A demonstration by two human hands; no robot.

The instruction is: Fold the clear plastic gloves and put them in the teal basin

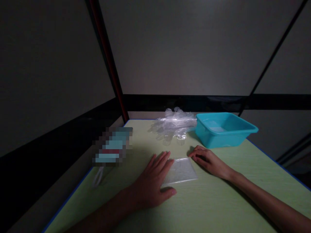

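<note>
Left hand [154, 183] lies spread on the clear packet [182, 172], probably light and slippery; pinch its edge nearest the loosely open right hand [209, 161].

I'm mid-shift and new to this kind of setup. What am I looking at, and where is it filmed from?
There is no machine: these are a person's bare hands, seen in one picture from a head-worn camera looking forward and down. On the pale green table, the left hand spreads over the left part of a clear flat packet. The right hand, loosely curled, is near its far right corner; I see nothing gripped. Beyond lie crumpled clear plastic and a turquoise basin; at left is a pixelated object.
</note>
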